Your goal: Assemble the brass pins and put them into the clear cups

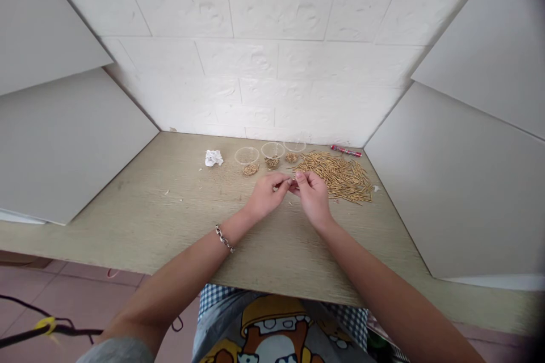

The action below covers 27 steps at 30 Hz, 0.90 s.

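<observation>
My left hand (267, 194) and my right hand (313, 195) meet above the wooden table (170, 210), fingertips pinched together on a small gold-coloured piece (292, 182) between them. A metal bracelet (224, 238) sits on my left wrist. Just to the right of my right hand lies a pile of thin gold sticks (338, 176). Beyond my hands stand three small clear plastic cups: the left cup (247, 159), the middle cup (272, 154) and the right cup (293, 151), each with a little gold material inside.
A crumpled white paper (213, 157) lies left of the cups. A red pen (346, 151) rests by the back wall. Grey panels (63, 147) close in the table on both sides, with a white brick wall (264, 68) behind. Cables (46, 326) lie on the floor at lower left.
</observation>
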Motion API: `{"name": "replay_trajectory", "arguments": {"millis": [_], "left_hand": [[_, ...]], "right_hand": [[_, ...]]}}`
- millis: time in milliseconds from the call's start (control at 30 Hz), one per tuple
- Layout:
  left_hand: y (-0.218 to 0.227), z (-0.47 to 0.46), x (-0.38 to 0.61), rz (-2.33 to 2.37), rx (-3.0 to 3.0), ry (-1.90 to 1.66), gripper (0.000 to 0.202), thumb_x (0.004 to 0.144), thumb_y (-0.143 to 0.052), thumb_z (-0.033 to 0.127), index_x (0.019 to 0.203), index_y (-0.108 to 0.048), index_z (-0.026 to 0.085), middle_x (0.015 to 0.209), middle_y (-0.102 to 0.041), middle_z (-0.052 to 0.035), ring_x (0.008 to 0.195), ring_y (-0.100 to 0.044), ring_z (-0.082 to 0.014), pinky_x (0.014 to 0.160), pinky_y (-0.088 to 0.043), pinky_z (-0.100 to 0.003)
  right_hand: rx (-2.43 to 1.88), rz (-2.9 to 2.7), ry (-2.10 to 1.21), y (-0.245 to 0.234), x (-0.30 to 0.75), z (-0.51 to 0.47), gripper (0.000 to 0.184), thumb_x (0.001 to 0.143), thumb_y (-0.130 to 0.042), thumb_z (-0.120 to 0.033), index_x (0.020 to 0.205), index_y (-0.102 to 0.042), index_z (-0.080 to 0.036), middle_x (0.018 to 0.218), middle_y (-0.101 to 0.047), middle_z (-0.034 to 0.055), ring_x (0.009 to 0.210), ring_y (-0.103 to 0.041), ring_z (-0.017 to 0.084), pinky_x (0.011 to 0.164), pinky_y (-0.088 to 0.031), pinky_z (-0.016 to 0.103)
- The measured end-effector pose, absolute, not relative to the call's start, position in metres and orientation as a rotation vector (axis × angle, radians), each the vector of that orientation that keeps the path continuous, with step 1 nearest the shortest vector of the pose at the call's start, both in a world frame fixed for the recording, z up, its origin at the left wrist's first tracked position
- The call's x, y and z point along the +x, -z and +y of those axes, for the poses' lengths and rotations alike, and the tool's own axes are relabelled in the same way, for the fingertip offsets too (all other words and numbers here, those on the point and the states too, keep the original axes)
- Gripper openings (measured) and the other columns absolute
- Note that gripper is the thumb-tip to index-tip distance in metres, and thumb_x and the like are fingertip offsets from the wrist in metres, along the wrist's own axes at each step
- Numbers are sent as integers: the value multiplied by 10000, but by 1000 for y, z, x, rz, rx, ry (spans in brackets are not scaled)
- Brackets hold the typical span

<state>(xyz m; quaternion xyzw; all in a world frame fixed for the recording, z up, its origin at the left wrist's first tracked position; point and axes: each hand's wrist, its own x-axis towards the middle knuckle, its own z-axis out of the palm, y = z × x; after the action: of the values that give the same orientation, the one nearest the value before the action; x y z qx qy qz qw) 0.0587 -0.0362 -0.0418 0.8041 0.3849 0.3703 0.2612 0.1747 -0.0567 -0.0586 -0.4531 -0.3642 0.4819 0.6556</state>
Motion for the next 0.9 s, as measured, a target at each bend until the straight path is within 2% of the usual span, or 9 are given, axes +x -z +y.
{"name": "replay_trajectory", "arguments": {"millis": [300,900], "left_hand": [[49,-36,61,1084,2340,-1044,219,829,-427,187,787,-641,160,705,-617,-27,672,-517,-121,677,-406,-246],[52,-37,62,1099,2313,-1072,219,833,-425,197,823,-641,158,724,-628,-45,703,-529,-138,718,-420,-277]], "right_hand": [[-1045,-834,-1074,60,176,-56,308,646,-636,-453,642,-523,-166,619,-602,-10,603,-588,115,666,-541,325],[-1079,-907,-1027,62,175,-56,303,669,-616,-448,634,-527,-160,613,-569,-19,605,-562,105,653,-530,304]]}}
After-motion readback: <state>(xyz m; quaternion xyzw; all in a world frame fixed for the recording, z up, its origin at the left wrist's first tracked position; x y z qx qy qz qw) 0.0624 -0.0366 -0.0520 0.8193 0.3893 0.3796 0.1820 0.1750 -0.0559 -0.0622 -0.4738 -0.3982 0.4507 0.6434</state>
